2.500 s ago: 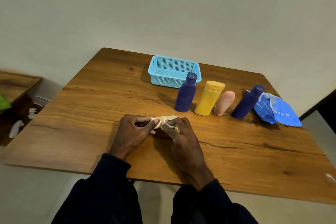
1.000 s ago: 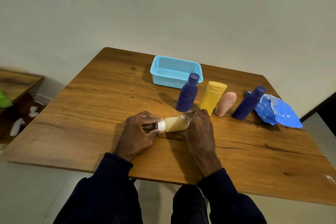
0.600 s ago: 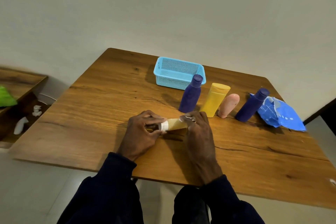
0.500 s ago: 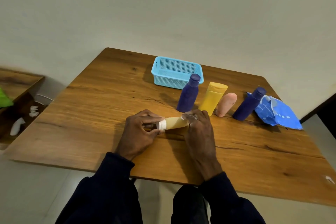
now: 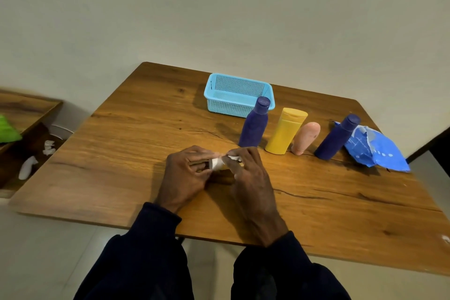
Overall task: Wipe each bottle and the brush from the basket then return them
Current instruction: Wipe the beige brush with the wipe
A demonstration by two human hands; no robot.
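Frame centre, over wooden table (image 5: 341, 202): left hand (image 5: 187, 173) grips white-capped cream plastic bottle (image 5: 216, 163), right hand (image 5: 248, 178) pinches small white wipe (image 5: 233, 158) against it.

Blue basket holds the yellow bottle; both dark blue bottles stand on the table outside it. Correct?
No. The head view shows the yellow bottle on the table outside the blue basket, not in it. The left dark blue bottle and the right dark blue bottle do stand on the table outside it.

Wooden table (image 5: 328, 214), crumpled blue packet (image 5: 375, 151) near its right edge, green object (image 5: 7, 129) far left.
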